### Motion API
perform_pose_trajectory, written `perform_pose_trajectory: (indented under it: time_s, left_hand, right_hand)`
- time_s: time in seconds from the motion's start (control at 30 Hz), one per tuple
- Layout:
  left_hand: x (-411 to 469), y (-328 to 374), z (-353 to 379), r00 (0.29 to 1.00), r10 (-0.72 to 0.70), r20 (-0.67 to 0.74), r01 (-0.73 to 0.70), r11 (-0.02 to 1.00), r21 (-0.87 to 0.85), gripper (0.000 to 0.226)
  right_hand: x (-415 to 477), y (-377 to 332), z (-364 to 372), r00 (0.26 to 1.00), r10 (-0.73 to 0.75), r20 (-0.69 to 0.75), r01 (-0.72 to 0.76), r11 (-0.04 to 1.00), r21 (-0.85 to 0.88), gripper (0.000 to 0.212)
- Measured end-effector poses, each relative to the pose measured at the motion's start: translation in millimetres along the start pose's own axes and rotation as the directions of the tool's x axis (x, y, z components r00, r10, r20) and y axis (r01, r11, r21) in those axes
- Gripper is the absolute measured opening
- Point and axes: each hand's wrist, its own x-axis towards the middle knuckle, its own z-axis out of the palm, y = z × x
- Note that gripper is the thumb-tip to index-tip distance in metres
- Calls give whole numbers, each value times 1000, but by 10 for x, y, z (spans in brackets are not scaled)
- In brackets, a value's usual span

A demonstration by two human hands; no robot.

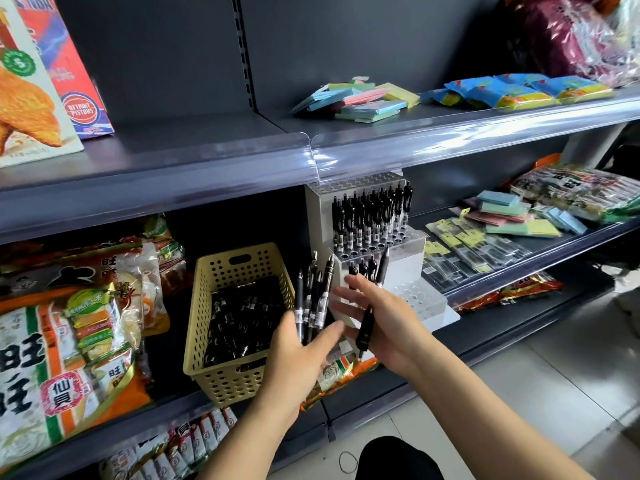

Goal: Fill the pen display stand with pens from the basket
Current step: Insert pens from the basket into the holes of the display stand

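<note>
Dark grey store shelving fills the view, and on its middle shelf [502,327] the yellow basket [225,379], pens lying loose inside, sits just left of the tiered pen display stand [408,268]. The stand's far tier is full; its near holes are mostly bare. The left hand [294,355] grips a bunch of pens [313,296] upright, likely as a ready supply. The right hand [391,323] pinches a single pen [365,329] before the stand, long axis near vertical, apparently for slotting in.

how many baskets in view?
1. The basket sits left of the stand, with pens inside. No other shows, though the bags could hide more.
</note>
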Motion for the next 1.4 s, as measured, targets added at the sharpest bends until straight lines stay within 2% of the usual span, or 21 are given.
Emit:
perform_pose_trajectory:
  time_s: [0.03, 0.17, 0.27, 0.47, 0.67, 0.73, 0.77, 0.8, 0.83, 0.87, 0.9, 0.93, 0.97, 1.03, 1.13, 1.17, 1.2, 1.27, 1.33, 1.4]
  left_hand:
    - [4, 7, -6, 1000, -5, -11, 5, 1000, 3, 50]
    - [-39, 45, -1, 997, 23, 70, -28, 998, 57, 30]
    - [-51, 9, 19, 997, -1, 74, -1, 1000, 30, 25]
    - [-45, 21, 45, 988, -77, 132, 89, 992, -90, 28]
    - [-48, 38, 95, 987, -78, 142, 96, 988, -123, 31]
    - [-46, 47, 90, 988, -84, 129, 103, 984, -147, 37]
    - [-38, 49, 81, 989, -90, 118, 108, 981, -162, 38]
    - [-31, 54, 74, 990, -93, 109, 111, 978, -175, 37]
    - [-26, 63, 69, 990, -95, 104, 113, 976, -185, 35]
    - [-20, 69, 70, 990, -99, 104, 118, 974, -195, 32]
    - [-16, 75, 73, 989, -104, 107, 125, 970, -208, 30]
    - [-13, 78, 83, 988, -110, 111, 133, 966, -221, 29]
    - [-8, 75, 93, 986, -116, 117, 141, 963, -230, 28]
    - [-19, 86, 117, 983, -123, 139, 152, 961, -230, 27]
    - [-40, 124, 153, 977, -102, 187, 149, 954, -260, 36]
    - [-40, 140, 155, 976, -95, 197, 148, 950, -274, 40]
    - [-24, 151, 155, 976, -90, 197, 143, 951, -275, 42]
    - [21, 153, 144, 981, -89, 170, 132, 958, -256, 46]
    - [77, 147, 126, 988, -85, 128, 114, 965, -237, 45]
    - [139, 145, 117, 993, -72, 90, 89, 974, -209, 40]
  right_hand:
    - [8, 13, -22, 1000, 17, -12, -17, 1000, -5, 32]
    - [-5, 62, -26, 1000, 20, 13, -20, 1000, 9, 37]
    - [-27, 53, 33, 1000, 0, 2, 0, 1000, 26, 38]
    - [-58, 14, 73, 999, -38, -8, 38, 999, 8, 38]
    - [-37, -18, 22, 999, -45, -29, 45, 999, -21, 45]
    - [-8, -9, -26, 989, -113, -95, 113, 994, -5, 38]
    - [-13, -5, -53, 970, -196, -145, 190, 980, -56, 32]
    - [-32, -6, -87, 931, -321, -177, 291, 941, -173, 27]
    - [-54, 4, -137, 864, -476, -165, 404, 850, -337, 30]
    - [-62, 29, -203, 780, -621, -81, 496, 692, -525, 41]
    - [-63, 56, -250, 709, -703, 56, 540, 490, -684, 50]
    - [-56, 90, -286, 663, -724, 190, 547, 296, -783, 53]
    - [-39, 132, -305, 641, -712, 287, 543, 157, -825, 51]
    - [-6, 185, -318, 592, -705, 390, 540, -12, -842, 41]
    - [22, 142, -327, 468, -745, 476, 565, -162, -809, 23]
    - [38, 123, -347, 438, -748, 499, 575, -194, -795, 23]
    - [60, 91, -371, 433, -750, 501, 579, -194, -792, 25]
    - [101, -9, -406, 470, -781, 411, 561, -96, -822, 33]
    - [147, -142, -440, 515, -825, 234, 515, 79, -854, 36]
    - [204, -319, -469, 585, -810, 46, 461, 285, -840, 26]
